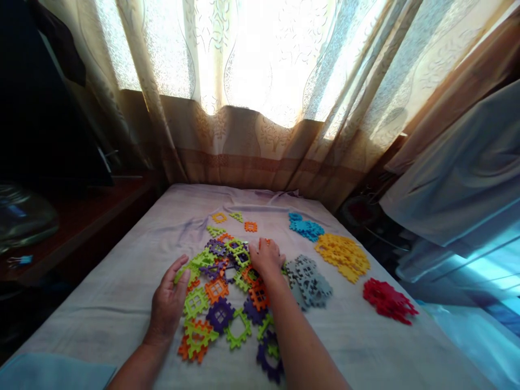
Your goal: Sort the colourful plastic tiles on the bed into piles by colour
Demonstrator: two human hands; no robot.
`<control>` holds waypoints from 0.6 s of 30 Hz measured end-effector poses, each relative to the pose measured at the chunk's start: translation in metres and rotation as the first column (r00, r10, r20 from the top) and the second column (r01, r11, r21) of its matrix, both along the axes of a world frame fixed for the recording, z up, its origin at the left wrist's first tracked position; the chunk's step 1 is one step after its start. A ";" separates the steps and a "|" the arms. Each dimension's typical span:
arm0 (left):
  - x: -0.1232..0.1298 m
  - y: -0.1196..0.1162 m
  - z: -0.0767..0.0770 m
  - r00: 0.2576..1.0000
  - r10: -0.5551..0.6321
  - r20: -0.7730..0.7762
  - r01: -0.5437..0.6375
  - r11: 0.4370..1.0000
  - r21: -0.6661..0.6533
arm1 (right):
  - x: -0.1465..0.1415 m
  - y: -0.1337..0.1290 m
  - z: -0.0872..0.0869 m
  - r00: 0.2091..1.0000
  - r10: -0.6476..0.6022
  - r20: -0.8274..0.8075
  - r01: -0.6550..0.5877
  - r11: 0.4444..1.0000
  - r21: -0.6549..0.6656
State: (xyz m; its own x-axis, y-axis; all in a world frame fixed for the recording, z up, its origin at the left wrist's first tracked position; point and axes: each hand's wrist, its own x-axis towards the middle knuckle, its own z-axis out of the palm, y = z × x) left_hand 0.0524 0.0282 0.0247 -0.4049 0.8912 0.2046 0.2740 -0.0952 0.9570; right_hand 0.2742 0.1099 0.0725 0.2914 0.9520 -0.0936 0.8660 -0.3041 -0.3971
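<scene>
Flat plastic pieces with notched edges, in green, orange and purple, lie in a loose heap on a pale sheet. My left hand [168, 298] is at the heap's left side, fingers apart, its fingertips beside a green piece [197, 264]. At the upper right of the heap, my right hand [267, 259] reaches down with its fingers bent over the pieces; an orange piece [265, 241] shows at its fingertips. Whether it grips that piece is unclear. Nearer the front lie a purple piece [220, 314] and a green square frame [238, 329].
Sorted piles lie to the right: grey [311, 284], blue [307, 228], yellow [344, 256] and red [389, 300]. Curtains [244, 141] hang behind the sheet-covered surface [117, 281]. A dark red table [81, 216] is at the left, hanging clothes [459, 157] at the right.
</scene>
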 end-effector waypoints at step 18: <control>-0.001 0.002 -0.005 0.999 0.020 0.036 -0.020 1.000 0.008 | -0.006 0.058 -0.017 0.953 0.303 0.007 -0.303 0.953 0.025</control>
